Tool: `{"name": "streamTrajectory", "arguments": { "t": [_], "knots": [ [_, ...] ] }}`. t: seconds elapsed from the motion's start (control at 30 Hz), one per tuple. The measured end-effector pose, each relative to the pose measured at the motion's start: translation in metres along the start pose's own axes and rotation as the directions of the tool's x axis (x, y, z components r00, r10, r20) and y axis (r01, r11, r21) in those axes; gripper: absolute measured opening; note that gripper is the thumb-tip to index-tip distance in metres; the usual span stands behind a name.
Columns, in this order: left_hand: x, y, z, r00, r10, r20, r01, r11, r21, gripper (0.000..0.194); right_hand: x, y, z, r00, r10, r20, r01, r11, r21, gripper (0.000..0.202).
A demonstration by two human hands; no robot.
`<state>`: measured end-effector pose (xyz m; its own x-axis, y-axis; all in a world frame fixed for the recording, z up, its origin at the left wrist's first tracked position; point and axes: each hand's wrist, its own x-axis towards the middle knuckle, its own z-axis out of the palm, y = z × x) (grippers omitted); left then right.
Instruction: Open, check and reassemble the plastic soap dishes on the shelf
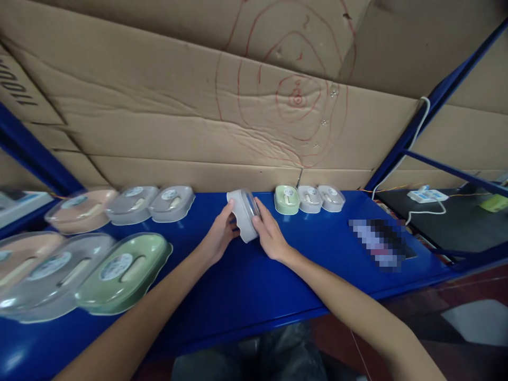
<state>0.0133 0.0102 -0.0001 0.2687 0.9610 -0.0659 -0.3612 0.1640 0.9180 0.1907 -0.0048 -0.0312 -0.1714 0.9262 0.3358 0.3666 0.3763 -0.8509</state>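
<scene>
Between my two hands a grey lidded plastic box [243,219] with a clear cover is held tilted on its side above the blue tabletop. My left hand [219,235] grips its grey base side, thumb near the upper edge. On the clear lid side, my right hand [271,233] presses with its fingers and thumb. Similar boxes stand to both sides: a green box [124,272] and a grey box [171,202] on the left, a small green box [286,199] on the right. Their lids carry round labels and a pale elongated piece. The held box's lid top is turned away.
Blue table [234,296] with its front edge near my legs. Pink boxes [81,210] stand farther left. A blurred-out item [379,244] lies on the right. Behind rises a cardboard wall [166,116] with red rings; blue frame posts [420,116] flank the table. A white power strip [427,196] sits beyond.
</scene>
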Motion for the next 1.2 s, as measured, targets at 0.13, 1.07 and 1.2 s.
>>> {"name": "streamTrajectory", "arguments": {
  "t": [0.13, 1.07, 1.2],
  "knots": [
    [0.001, -0.001, 0.0, 1.0, 0.0, -0.002, 0.0, 1.0, 0.006, 0.073, 0.001, 0.003, 0.0, 1.0, -0.019, -0.01, 0.019, 1.0, 0.016, 0.096],
    [0.009, 0.003, -0.001, 0.964, -0.013, -0.264, -0.048, 0.974, -0.223, 0.063, 0.017, -0.008, -0.016, 0.938, 0.345, -0.031, -0.192, 0.592, 0.783, 0.079],
    [0.005, -0.001, 0.003, 0.993, -0.032, -0.118, 0.019, 0.994, -0.107, 0.066, 0.01, -0.004, -0.003, 0.971, 0.185, -0.153, -0.083, 0.856, 0.511, 0.079]
  ]
}}
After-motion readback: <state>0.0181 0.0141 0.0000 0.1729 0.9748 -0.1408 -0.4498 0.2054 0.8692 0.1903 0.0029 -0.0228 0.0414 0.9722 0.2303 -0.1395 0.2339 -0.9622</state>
